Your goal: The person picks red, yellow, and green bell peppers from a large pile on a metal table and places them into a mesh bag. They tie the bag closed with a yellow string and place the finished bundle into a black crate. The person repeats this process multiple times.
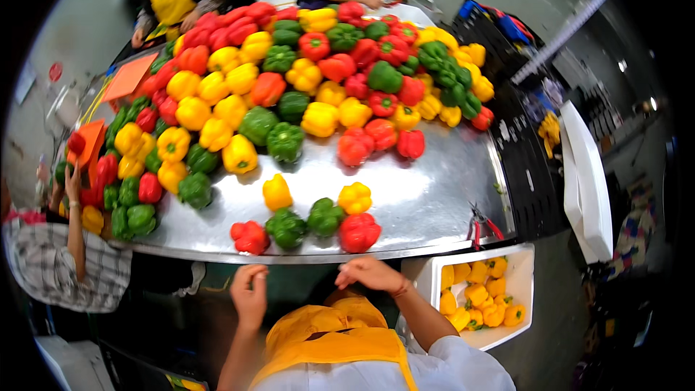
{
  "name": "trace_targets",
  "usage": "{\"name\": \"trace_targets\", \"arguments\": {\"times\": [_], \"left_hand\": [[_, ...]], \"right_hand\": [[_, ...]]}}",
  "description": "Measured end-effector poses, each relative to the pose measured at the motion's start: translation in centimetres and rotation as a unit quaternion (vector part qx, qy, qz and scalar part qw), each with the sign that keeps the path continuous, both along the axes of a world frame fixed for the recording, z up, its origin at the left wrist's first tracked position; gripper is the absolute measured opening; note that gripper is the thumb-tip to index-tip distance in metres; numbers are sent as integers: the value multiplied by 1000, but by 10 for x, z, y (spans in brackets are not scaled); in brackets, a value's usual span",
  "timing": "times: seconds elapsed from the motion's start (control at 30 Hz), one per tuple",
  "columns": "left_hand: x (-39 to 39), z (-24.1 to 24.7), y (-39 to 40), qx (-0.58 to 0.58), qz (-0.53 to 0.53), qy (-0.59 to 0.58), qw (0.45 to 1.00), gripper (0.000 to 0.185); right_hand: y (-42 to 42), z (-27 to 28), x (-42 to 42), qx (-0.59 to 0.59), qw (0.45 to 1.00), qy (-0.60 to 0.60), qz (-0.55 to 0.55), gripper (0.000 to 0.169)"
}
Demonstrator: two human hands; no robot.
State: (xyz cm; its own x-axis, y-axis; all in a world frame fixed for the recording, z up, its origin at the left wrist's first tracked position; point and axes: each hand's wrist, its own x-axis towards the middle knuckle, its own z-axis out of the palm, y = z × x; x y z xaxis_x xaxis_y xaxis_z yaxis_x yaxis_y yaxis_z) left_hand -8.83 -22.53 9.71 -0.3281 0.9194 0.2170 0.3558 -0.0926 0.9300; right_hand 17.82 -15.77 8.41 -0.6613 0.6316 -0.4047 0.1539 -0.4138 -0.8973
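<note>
My left hand [250, 294] is raised just off the near edge of the steel table [429, 195], fingers curled, with nothing seen in it. My right hand [369, 276] hovers at the same edge, fingers bent; whether it holds anything cannot be told. Just beyond my hands lie a red bell pepper [250, 237], a green bell pepper [286, 228], another green one [325, 217] and a red one [360, 233]. Behind them are a yellow pepper [277, 192] and a second yellow pepper [355, 198]. A large heap of mixed bell peppers [320, 119] covers the table's far part.
Red-handled pruning snips [478, 225] lie at the table's near right corner. Below stands a white foam box [529, 282] with yellow peppers. A co-worker's hand [72, 184] is at the left, near orange containers [130, 77]; two more people stand across the table. A foam lid [586, 184] stands right.
</note>
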Motion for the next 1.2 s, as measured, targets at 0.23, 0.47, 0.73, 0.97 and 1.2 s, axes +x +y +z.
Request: {"name": "trace_targets", "arguments": {"times": [0.23, 0.47, 0.73, 0.97, 1.2], "left_hand": [[84, 3, 64, -2, -148, 23, 989, 7], [23, 16, 149, 7, -3, -16, 1000, 9], [8, 2, 141, 8, 30, 2, 1000, 11], [-60, -1, 75, -6, 184, -31, 982, 13], [-179, 31, 71, 44, 252, 10, 967, 14]], "right_hand": [[43, -31, 148, 173, 906, -171, -347, 22], [73, -26, 148, 126, 913, -109, -373, 29], [130, -8, 86, 176, 943, -95, -266, 35], [165, 12, 58, 239, 954, -156, -91, 33], [180, 32, 23, 257, 945, -190, -68, 27]]}}
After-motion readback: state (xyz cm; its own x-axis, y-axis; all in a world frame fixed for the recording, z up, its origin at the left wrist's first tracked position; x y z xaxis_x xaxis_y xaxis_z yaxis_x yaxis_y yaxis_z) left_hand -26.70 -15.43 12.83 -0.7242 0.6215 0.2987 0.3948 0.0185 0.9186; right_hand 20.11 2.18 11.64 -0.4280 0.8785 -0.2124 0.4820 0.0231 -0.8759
